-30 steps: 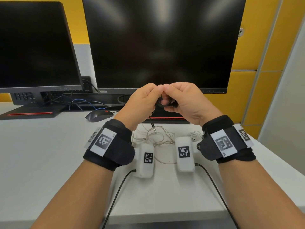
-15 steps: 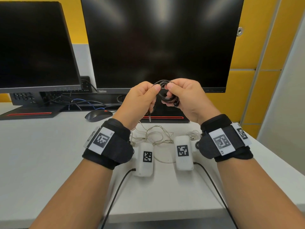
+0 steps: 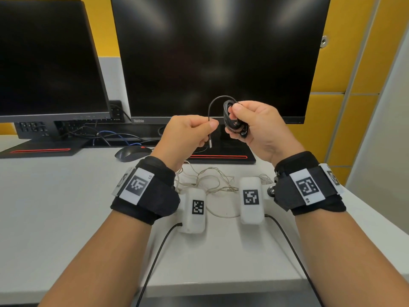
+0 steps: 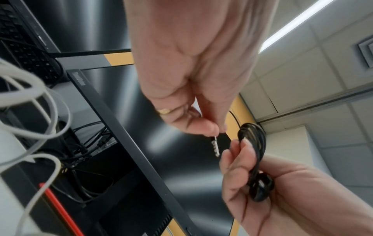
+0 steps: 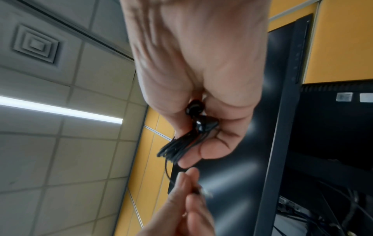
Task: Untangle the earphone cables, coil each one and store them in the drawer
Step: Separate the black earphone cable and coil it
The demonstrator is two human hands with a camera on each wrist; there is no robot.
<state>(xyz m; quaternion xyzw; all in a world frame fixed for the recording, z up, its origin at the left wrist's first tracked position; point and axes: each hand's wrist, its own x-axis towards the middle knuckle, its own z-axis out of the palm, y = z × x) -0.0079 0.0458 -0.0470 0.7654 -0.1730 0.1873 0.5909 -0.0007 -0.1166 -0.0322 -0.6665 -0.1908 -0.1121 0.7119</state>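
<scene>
Above the desk's (image 3: 66, 218) far edge, the right hand (image 3: 261, 127) pinched the coiled black earphone cable (image 3: 230, 118) upright. Its free tail arched leftward to the left hand (image 3: 188, 134), whose fingertips pinched it just above the hanging jack plug (image 3: 210, 142). White earphones (image 3: 210, 180) lay tangled below.

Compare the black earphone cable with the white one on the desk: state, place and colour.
The black earphone cable is mostly wound into a tight coil; the white earphone cable sprawls in loose tangled loops. The black one is held up in the air, its coil gripped by the right hand and its plug end pinched by the left hand; the white one lies untouched on the desk. Both are thin cables.
</scene>
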